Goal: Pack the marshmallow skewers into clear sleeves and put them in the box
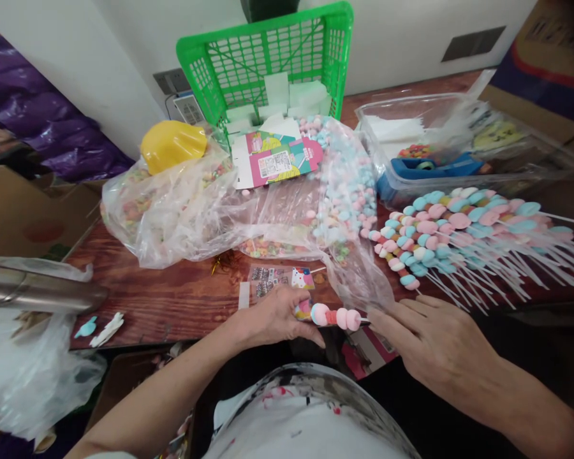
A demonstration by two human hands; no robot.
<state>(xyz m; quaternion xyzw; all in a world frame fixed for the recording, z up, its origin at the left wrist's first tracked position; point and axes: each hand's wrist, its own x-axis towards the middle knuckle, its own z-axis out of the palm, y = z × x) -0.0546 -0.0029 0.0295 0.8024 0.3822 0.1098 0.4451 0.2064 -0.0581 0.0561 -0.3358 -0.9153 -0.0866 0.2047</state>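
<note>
A short white stick threaded with pink, white and blue marshmallows point(337, 316) lies between my two hands at the table's near edge. My left hand point(277, 317) is closed around its blue-and-white end. My right hand point(428, 341) pinches the stick's other end with thumb and forefinger, the remaining fingers stretched out. A small printed packet point(278, 278) lies flat just beyond my left hand.
A heap of finished marshmallow sticks point(459, 233) fans out on the right. Clear bags of loose candy point(249, 197) cover the table's middle. Behind stand a green basket point(268, 64), a yellow balloon point(172, 145) and a clear tub point(459, 146). A metal cylinder point(38, 290) lies left.
</note>
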